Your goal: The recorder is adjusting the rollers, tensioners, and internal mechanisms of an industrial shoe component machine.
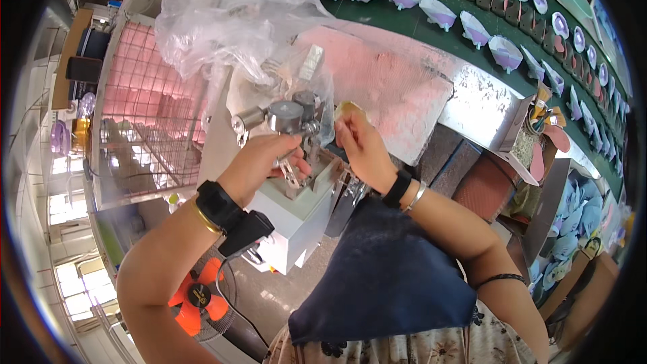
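My left hand is closed around a small metal lever or handle under the round metal head of a white bench machine. My right hand pinches a small pale yellowish piece just right of that metal head. Crumpled clear plastic sheeting drapes over the machine's top, partly hiding it. Both wrists wear black bands, and a black device hangs off the left one.
A green conveyor carries rows of purple and white shoe soles along the upper right. A pink wire-mesh rack stands left. An orange fan sits on the floor below. A dark blue apron covers my lap.
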`<state>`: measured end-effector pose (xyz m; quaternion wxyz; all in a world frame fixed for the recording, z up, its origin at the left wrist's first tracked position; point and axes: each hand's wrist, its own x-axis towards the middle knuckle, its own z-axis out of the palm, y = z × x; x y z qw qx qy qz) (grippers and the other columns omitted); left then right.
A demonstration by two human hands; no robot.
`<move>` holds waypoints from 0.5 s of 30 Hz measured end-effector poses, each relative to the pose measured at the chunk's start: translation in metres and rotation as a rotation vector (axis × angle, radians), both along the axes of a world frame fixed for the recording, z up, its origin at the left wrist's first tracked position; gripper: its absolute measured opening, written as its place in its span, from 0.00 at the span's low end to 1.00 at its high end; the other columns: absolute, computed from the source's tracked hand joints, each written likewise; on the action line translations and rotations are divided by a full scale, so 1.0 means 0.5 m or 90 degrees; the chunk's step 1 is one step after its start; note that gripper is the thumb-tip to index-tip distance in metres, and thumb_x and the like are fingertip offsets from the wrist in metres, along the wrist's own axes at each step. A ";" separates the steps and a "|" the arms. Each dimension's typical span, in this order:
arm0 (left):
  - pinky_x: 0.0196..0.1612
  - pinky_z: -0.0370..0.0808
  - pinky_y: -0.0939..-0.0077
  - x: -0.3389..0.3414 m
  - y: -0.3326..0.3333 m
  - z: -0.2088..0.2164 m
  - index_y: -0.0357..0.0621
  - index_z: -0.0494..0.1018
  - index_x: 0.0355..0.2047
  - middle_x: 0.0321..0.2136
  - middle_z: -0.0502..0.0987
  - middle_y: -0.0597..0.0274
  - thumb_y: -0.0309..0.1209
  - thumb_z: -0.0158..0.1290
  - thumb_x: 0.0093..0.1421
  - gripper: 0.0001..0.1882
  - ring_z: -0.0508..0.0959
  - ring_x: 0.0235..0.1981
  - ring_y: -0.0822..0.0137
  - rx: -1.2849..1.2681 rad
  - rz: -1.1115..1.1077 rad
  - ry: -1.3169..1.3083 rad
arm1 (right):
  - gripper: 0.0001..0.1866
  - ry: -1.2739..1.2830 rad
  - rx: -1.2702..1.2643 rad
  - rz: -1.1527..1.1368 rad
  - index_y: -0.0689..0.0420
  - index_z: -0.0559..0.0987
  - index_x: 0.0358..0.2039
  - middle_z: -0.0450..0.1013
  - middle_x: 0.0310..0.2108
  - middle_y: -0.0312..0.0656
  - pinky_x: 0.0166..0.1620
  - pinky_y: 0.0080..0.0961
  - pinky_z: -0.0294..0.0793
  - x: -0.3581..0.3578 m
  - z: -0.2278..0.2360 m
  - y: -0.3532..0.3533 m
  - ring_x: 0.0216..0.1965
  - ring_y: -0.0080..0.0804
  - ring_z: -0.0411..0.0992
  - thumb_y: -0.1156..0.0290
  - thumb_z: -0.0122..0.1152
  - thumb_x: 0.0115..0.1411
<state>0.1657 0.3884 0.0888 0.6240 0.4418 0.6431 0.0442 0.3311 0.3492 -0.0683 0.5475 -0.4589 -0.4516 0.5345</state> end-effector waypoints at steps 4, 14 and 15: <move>0.43 0.74 0.70 -0.013 -0.006 -0.006 0.40 0.74 0.35 0.32 0.80 0.55 0.41 0.45 0.68 0.17 0.81 0.36 0.65 -0.001 0.004 -0.018 | 0.07 0.063 -0.024 0.051 0.61 0.71 0.42 0.70 0.31 0.34 0.35 0.18 0.68 -0.020 0.007 0.005 0.30 0.19 0.68 0.75 0.55 0.65; 0.41 0.72 0.73 -0.011 -0.008 -0.009 0.44 0.75 0.34 0.30 0.82 0.58 0.44 0.47 0.65 0.17 0.80 0.32 0.71 0.010 0.009 -0.028 | 0.05 0.193 -0.103 0.064 0.63 0.75 0.36 0.73 0.29 0.31 0.32 0.13 0.67 -0.027 0.008 0.002 0.28 0.13 0.67 0.74 0.59 0.64; 0.43 0.73 0.72 -0.010 -0.008 -0.008 0.41 0.75 0.35 0.31 0.81 0.57 0.42 0.46 0.66 0.17 0.80 0.33 0.68 0.007 0.009 -0.032 | 0.05 0.176 -0.096 0.055 0.62 0.75 0.36 0.73 0.29 0.31 0.32 0.13 0.67 -0.024 0.009 -0.002 0.28 0.12 0.67 0.74 0.58 0.64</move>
